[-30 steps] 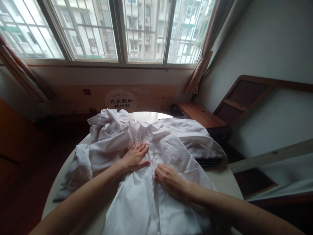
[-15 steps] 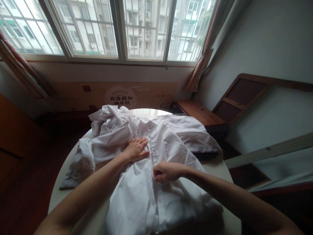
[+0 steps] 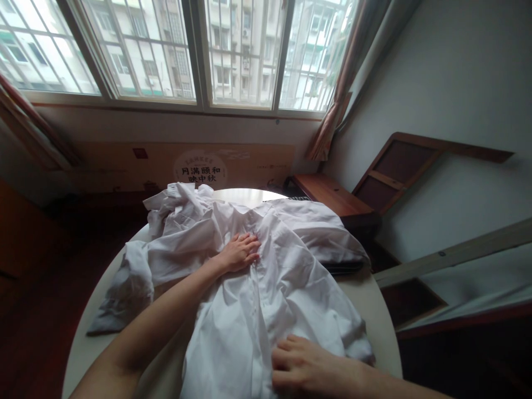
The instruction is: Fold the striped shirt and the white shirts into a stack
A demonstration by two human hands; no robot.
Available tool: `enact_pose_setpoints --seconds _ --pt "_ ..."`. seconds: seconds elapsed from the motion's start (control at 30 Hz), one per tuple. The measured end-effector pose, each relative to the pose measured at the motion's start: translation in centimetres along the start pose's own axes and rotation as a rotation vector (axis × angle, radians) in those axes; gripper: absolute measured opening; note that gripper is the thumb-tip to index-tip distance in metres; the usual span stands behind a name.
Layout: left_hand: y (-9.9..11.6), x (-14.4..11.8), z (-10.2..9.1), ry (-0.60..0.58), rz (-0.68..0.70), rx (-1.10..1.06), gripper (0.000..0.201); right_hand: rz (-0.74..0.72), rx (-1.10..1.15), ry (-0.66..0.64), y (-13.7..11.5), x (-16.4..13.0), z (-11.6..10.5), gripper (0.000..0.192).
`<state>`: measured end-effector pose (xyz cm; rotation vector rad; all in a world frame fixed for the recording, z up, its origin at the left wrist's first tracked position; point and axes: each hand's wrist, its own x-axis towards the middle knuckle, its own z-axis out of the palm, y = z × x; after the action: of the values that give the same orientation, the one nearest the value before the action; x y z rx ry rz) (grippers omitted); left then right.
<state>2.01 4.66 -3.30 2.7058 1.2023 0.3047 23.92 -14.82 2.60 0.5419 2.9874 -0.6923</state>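
Observation:
A white button-up shirt (image 3: pixel 233 321) lies spread and wrinkled over the round table, its front placket running toward me. Flat on the upper front of the shirt is my left hand (image 3: pixel 240 252), with its fingers stretched out beside the placket. Lower down, close to the near edge, my right hand (image 3: pixel 301 363) is closed on the shirt's front by the placket; its fingertips are partly hidden. One sleeve (image 3: pixel 124 282) stretches to the left. More white cloth (image 3: pixel 170 208) is bunched at the far left.
The round pale table (image 3: pixel 380 316) bears the shirt. A dark folded thing (image 3: pixel 343 267) sticks out from under white cloth on the right. Beyond the table are a wooden bench (image 3: pixel 332 194), a printed board (image 3: pixel 241 166) and a barred window (image 3: pixel 245 55).
My right hand has moved down along the placket, toward me. My left hand has stayed flat on the shirt, shifting only slightly. The view has tilted a little.

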Motion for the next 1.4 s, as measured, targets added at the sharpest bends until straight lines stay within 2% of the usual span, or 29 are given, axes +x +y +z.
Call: enact_pose_setpoints --seconds 0.1,0.2,0.27,0.4,0.47,0.5,0.57,0.63,0.67,0.7,0.8,0.87,0.97,1.07,1.17,1.27,1.4 --pt "-0.1 -0.1 -0.2 -0.02 -0.021 -0.019 0.044 0.019 0.268 0.055 0.4 -0.3 -2.5 0.004" --pt "-0.2 -0.2 -0.2 -0.011 -0.041 -0.035 0.041 0.096 0.489 0.064 0.8 -0.2 -4.7 0.015" --pt "-0.3 -0.2 -0.1 0.018 -0.036 -0.034 0.04 0.056 0.53 -0.042 0.9 0.3 -4.5 0.019" --pt "-0.3 -0.6 -0.1 0.064 0.03 -0.012 0.042 -0.054 0.597 -0.381 1.0 1.7 -3.1 0.011" --pt "-0.1 -0.8 -0.2 0.07 0.068 0.003 0.043 -0.032 0.756 -0.431 1.7 2.3 -3.9 0.018" --pt "0.0 -0.9 -0.3 0.074 0.087 0.009 0.041 0.005 0.816 -0.365 2.4 2.7 -4.7 0.023" --pt "0.3 -1.1 -0.5 0.079 0.136 0.01 0.036 0.14 0.77 -0.057 4.6 4.0 -6.6 0.025" --pt "0.7 -1.2 -0.7 0.083 0.185 -0.015 0.029 0.346 0.519 0.329 7.6 6.1 -8.0 0.022" --pt "0.9 -1.3 -0.8 0.082 0.202 -0.04 0.027 0.463 0.365 0.47 9.3 7.3 -8.3 0.021" --pt "1.0 -1.3 -0.9 0.079 0.21 -0.075 0.025 0.569 0.23 0.539 10.9 8.5 -8.4 0.02" --pt "0.8 -1.2 -0.8 0.106 0.144 -0.209 0.023 0.774 -0.014 0.517 14.8 11.7 -7.5 0.022" --pt "0.4 -0.9 -0.7 0.172 -0.002 -0.249 0.02 0.867 -0.1 0.482 16.1 12.9 -6.7 0.025" --pt "-0.2 0.2 -0.7 0.272 -0.32 -0.203 0.015 0.945 -0.192 0.465 16.8 13.8 -6.2 0.029" --pt "-0.3 1.7 -0.8 0.24 -0.506 -0.149 0.017 0.927 -0.23 0.416 16.7 14.1 -6.4 0.026" --pt "0.1 2.8 -0.6 0.203 -0.564 -0.083 0.02 0.902 -0.223 0.381 16.8 14.5 -6.9 0.021" --pt "0.4 3.3 -0.1 0.23 -0.586 -0.086 0.018 0.927 -0.203 0.408 17.4 14.5 -7.2 0.021" --pt "0.2 3.5 0.3 0.298 -0.598 -0.164 0.017 0.93 0.067 0.683 18.8 13.9 -7.1 0.019"
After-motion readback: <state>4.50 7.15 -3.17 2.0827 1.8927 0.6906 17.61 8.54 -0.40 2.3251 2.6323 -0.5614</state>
